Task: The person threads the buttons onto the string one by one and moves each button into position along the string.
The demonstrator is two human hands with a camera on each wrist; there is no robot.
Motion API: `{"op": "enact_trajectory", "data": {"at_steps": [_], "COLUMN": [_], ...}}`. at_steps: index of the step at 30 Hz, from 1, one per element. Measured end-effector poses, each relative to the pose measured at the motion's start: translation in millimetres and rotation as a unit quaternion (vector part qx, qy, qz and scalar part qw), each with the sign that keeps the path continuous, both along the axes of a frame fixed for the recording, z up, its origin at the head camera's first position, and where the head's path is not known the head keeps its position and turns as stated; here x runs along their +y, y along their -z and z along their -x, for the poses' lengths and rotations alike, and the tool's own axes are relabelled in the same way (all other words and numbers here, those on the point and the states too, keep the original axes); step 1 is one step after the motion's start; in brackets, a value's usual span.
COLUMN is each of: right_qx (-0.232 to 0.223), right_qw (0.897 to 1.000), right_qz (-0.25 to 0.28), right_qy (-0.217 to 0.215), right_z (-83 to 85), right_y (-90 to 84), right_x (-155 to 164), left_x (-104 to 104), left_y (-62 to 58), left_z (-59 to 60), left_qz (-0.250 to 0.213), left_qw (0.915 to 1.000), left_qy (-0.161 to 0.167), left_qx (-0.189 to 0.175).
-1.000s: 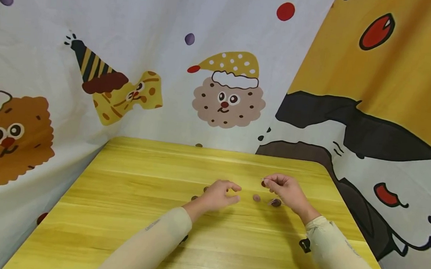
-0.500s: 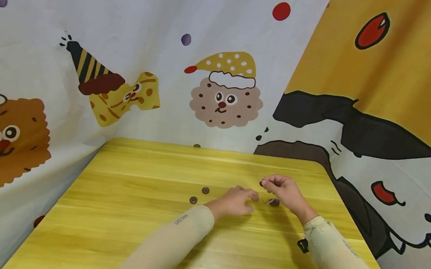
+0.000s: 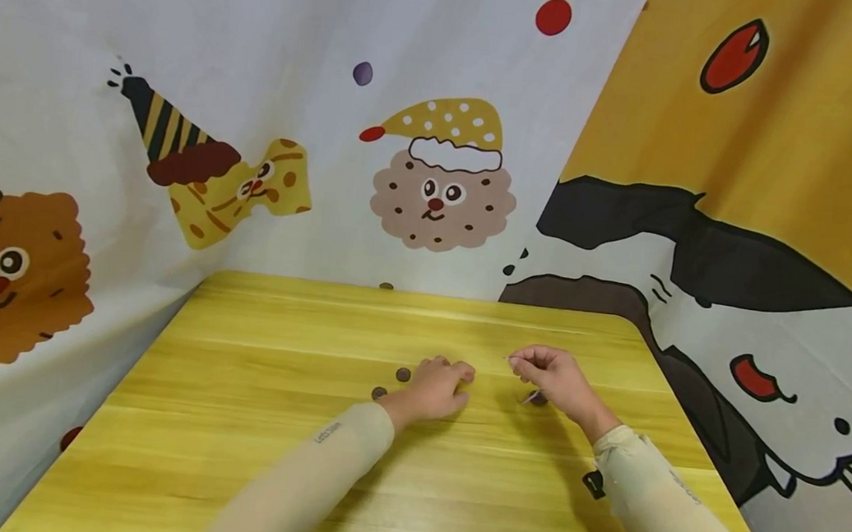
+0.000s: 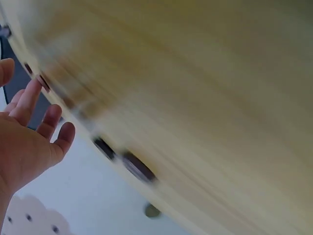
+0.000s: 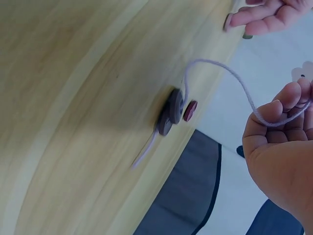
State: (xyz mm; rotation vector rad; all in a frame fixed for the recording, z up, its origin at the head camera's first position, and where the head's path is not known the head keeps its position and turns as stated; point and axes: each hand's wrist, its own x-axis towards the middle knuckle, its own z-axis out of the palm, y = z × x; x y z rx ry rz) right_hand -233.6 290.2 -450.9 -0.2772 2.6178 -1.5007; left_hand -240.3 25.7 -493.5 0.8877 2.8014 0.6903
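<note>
My right hand [image 3: 555, 382] pinches a lilac cord [image 5: 234, 73] near its end, curled fingers round it. From there the cord loops down to two dark brown buttons [image 5: 175, 106] that overlap on the table; its tail comes out at their other side. A dark red button [image 5: 190, 111] lies close by; in the head view it is hidden. My left hand [image 3: 432, 390] is left of the cord, low over the table. One of its fingertips touches a brown button [image 4: 43, 82], with the other fingers loosely spread.
Two more brown buttons, a farther one [image 3: 403, 374] and a nearer one [image 3: 379, 394], lie left of my left hand. The wooden table [image 3: 280, 330] ends at a cartoon-print cloth [image 3: 301, 43] behind. A black piece [image 3: 593, 484] shows beside the right sleeve.
My left hand reached right to a button by the right hand, then drew back left, and that button has moved left with it. The right hand has stayed nearly in place.
</note>
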Motion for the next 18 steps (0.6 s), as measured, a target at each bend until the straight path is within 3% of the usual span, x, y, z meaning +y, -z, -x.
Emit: {"op": "enact_trajectory", "data": {"at_steps": [8, 13, 18], "right_qx": [-0.011, 0.000, -0.003], "right_qw": [1.000, 0.999, 0.999], "right_qz": [-0.009, -0.013, -0.009], "right_qy": [-0.025, -0.037, -0.043], "right_z": [0.4, 0.7, 1.6], "right_y": [3.2, 4.9, 6.0], "right_x": [-18, -29, -35], "left_x": [-46, -57, -60], "left_y": [0.7, 2.6, 1.5], "left_z": [13.1, 19.2, 23.0], "left_qz": [-0.059, -0.107, -0.101], "left_qw": [0.9970, 0.9900, 0.9863], "left_qy": [-0.046, -0.091, -0.130], "left_qx": [-0.016, -0.001, 0.003]}}
